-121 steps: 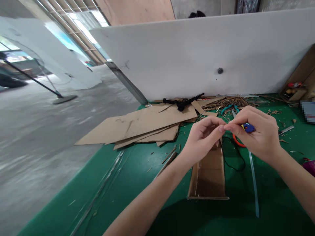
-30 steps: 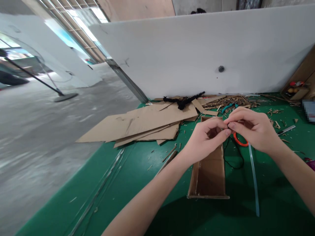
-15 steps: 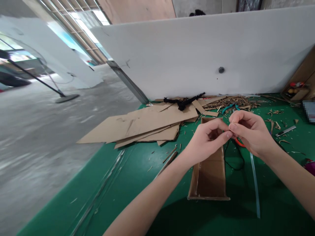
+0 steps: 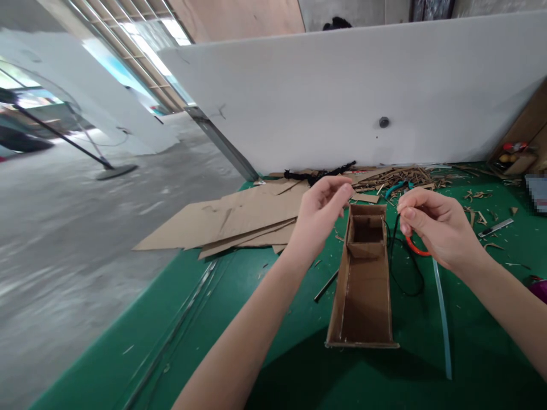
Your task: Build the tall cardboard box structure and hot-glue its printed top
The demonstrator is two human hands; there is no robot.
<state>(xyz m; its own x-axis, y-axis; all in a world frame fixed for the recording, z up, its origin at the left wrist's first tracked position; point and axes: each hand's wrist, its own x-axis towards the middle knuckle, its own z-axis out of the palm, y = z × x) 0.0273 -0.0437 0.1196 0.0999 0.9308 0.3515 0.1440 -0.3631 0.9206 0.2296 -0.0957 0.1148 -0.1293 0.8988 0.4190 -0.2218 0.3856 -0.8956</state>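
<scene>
My right hand (image 4: 438, 228) pinches the black cord (image 4: 421, 273) between thumb and fingertips. The rest of this cord loops down onto the green table, right of the cardboard box (image 4: 367, 302). That box is long, narrow and open-topped, with a divider making a small compartment at its far end. My left hand (image 4: 320, 210) is raised over the box's far left side, fingers loosely curled and apart, with nothing visible in them. An orange-red loop handle (image 4: 416, 247) shows just beneath my right hand. A pale blue strip (image 4: 442, 319) lies below it.
Flat cardboard sheets (image 4: 222, 219) lie to the left, with a black fabric piece (image 4: 342, 169) behind. Cardboard scraps (image 4: 410, 176) and teal-handled pliers (image 4: 397, 188) are at the back. A utility knife (image 4: 496, 228) rests at right. A white panel (image 4: 320, 102) stands behind the table.
My hands were together over the box. My left hand has moved left and up, away from my right hand, uncovering the box's far compartment. My right hand has stayed nearly in place.
</scene>
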